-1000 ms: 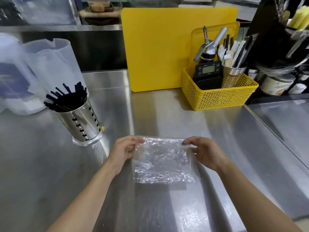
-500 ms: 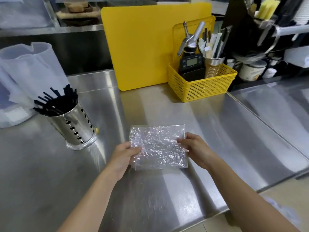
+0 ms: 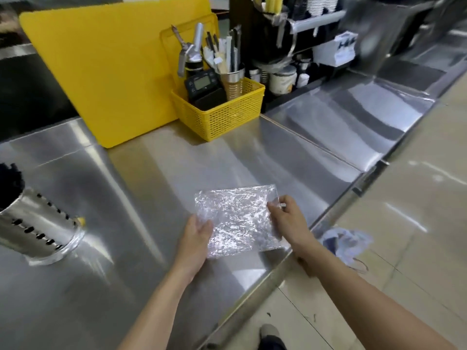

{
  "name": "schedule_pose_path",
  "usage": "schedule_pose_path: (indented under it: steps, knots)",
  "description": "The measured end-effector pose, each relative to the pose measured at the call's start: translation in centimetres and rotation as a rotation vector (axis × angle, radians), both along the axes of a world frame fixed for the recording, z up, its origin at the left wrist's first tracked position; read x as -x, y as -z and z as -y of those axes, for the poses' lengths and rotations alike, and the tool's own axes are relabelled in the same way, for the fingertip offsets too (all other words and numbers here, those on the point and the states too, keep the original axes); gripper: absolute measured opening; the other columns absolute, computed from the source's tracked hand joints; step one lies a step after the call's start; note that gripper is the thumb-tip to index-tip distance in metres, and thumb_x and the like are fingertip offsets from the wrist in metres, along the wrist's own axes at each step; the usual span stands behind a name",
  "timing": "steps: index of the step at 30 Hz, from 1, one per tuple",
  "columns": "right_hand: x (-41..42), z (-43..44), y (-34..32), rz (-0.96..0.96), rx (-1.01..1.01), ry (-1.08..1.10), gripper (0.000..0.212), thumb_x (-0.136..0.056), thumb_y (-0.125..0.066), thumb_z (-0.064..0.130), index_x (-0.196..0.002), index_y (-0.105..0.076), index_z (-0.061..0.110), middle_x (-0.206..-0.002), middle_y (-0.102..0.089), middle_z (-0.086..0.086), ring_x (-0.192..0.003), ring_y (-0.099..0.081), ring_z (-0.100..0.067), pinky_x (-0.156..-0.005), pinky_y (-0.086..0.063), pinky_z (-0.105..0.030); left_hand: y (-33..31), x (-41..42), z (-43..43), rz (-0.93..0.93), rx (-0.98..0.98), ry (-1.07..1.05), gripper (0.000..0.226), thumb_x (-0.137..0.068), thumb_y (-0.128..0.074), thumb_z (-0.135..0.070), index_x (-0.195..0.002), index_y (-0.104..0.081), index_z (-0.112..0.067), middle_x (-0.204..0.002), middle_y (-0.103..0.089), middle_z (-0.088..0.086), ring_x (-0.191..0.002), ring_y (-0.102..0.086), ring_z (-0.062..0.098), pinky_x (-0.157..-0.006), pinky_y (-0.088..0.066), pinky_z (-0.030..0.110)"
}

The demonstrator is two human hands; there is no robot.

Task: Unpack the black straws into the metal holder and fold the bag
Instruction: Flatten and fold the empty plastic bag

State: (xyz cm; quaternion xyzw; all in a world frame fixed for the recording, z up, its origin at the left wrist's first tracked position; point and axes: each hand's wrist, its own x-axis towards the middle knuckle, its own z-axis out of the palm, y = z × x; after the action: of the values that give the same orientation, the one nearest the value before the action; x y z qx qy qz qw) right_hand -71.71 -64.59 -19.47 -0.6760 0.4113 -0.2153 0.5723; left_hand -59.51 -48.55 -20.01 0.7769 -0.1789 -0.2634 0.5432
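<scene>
Bag (image 3: 237, 218) stretches folded between left hand (image 3: 195, 236) and right hand (image 3: 288, 221), both pinching its edges.

Your view is bright, lit from above: glare streaks the counter (image 3: 177, 160) and sparkles on the bag (image 3: 237, 218). Edges bow with the wide lens; the top right is blurred.

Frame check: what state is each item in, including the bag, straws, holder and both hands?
bag: folded flat, crinkled, held at both side edges.
left hand: grips the bag's left edge.
right hand: pinches its right edge.
metal holder: stands on the counter, loaded.
black straws: inside it.
yellow cutting board: leaning upright.
yellow basket: holds utensils.
</scene>
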Motion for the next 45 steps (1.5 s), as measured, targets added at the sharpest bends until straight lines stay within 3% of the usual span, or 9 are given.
schedule_pose_path:
  steps: [6, 13, 17, 27, 30, 34, 38, 41, 45]
  knots:
    - [3.6, 5.7, -1.2, 0.124, -0.021, 0.051, 0.01, -0.091, -0.053, 0.014, -0.082, -0.048, 0.011, -0.052, -0.044, -0.003, -0.035, -0.037, -0.008, -0.036, -0.031, -0.018, 0.4, 3.8, 5.8, 0.078, 0.016, 0.017, 0.022, -0.091, -0.051, -0.024, -0.077, -0.038, -0.014, -0.07, -0.046, -0.001, -0.068, -0.041, 0.018, -0.063, -0.034, 0.035]
    - [9.1, 17.1, -0.1, 0.182, -0.048, 0.022, 0.022, -0.091, -0.052, 0.009, -0.071, -0.045, 0.016, -0.049, -0.043, 0.0, -0.033, -0.038, -0.005, -0.033, -0.031, -0.016, 1.1, 10.6, 17.5, 0.015, 0.16, -0.125, 0.015, -0.091, -0.053, -0.016, -0.091, -0.048, -0.002, -0.081, -0.051, 0.009, -0.073, -0.045, 0.018, -0.066, -0.038, 0.033]
    - [13.9, 22.8, -0.2, 0.172, -0.024, 0.018, 0.024, -0.091, -0.053, 0.009, -0.07, -0.043, 0.016, -0.048, -0.041, 0.002, -0.034, -0.035, -0.003, -0.034, -0.03, -0.015, 1.5, 16.5, 23.1, 0.024, 0.174, -0.13, 0.024, -0.092, -0.049, -0.017, -0.072, -0.037, -0.023, -0.063, -0.037, -0.003, -0.055, -0.031, 0.011, -0.05, -0.03, 0.029]
    - [22.8, 30.0, 4.3, 0.153, -0.076, 0.047, 0.025, -0.083, -0.056, -0.003, -0.083, -0.055, 0.022, -0.063, -0.056, -0.003, -0.047, -0.054, -0.004, -0.047, -0.044, -0.016, 4.7, 23.5, 30.0, 0.035, 0.124, -0.091, 0.022, -0.091, -0.05, -0.02, -0.076, -0.038, -0.031, -0.068, -0.042, -0.009, -0.051, -0.041, 0.0, -0.053, -0.035, 0.025]
    - [24.1, 31.1, 8.6, 0.038, -0.048, 0.143, 0.026, -0.082, -0.06, 0.001, -0.076, -0.049, 0.024, -0.061, -0.054, -0.002, -0.048, -0.054, -0.005, -0.052, -0.043, -0.023, 7.7, 25.5, 31.5, 0.028, 0.075, -0.035, 0.02, -0.088, -0.053, -0.014, -0.095, -0.042, -0.028, -0.083, -0.055, -0.014, -0.064, -0.055, -0.004, -0.056, -0.042, 0.009]
    - [24.4, 32.7, 16.5, -0.1, 0.005, 0.208, 0.019, -0.083, -0.059, 0.007, -0.083, -0.046, 0.021, -0.063, -0.055, 0.0, -0.06, -0.053, -0.013, -0.055, -0.04, -0.013, 13.5, 28.0, 33.8, 0.023, 0.04, 0.009, 0.07, -0.087, -0.054, -0.009, -0.133, -0.019, -0.049, -0.115, -0.041, -0.035, -0.091, -0.05, -0.021, -0.065, -0.037, -0.007]
    - [25.0, 34.6, 27.1, -0.189, 0.08, 0.232, 0.023, -0.085, -0.053, 0.009, -0.1, -0.04, 0.019, -0.063, -0.055, -0.003, -0.058, -0.051, -0.018, -0.052, -0.038, -0.023, 22.9, 28.7, 37.2, 0.467, -0.07, 0.188, 0.087, -0.088, -0.053, -0.003, -0.133, -0.001, -0.056, -0.138, -0.046, -0.003, -0.116, -0.047, 0.005, -0.088, -0.042, 0.019]
    - [24.9, 36.4, 36.0, -0.288, 0.118, 0.175, 0.02, -0.086, -0.048, 0.006, -0.102, -0.04, 0.016, -0.065, -0.05, -0.002, -0.061, -0.049, -0.022, -0.053, -0.036, -0.031, 31.6, 28.3, 40.5, 0.564, -0.179, 0.32, 0.086, -0.086, -0.049, -0.003, -0.132, 0.005, -0.054, -0.13, -0.053, 0.004, -0.107, -0.057, 0.028, -0.081, -0.047, 0.038]
    - [24.4, 39.8, 47.1, -0.465, 0.191, 0.055, 0.001, -0.09, -0.043, 0.012, -0.091, -0.044, 0.012, -0.08, -0.056, -0.012, -0.078, -0.055, -0.034, -0.057, -0.036, -0.035, 43.8, 26.9, 43.6, 0.706, -0.34, 0.622, 0.094, -0.079, -0.056, -0.013, -0.136, 0.007, -0.054, -0.111, -0.055, 0.005, -0.086, -0.06, 0.025, -0.06, -0.041, 0.03]
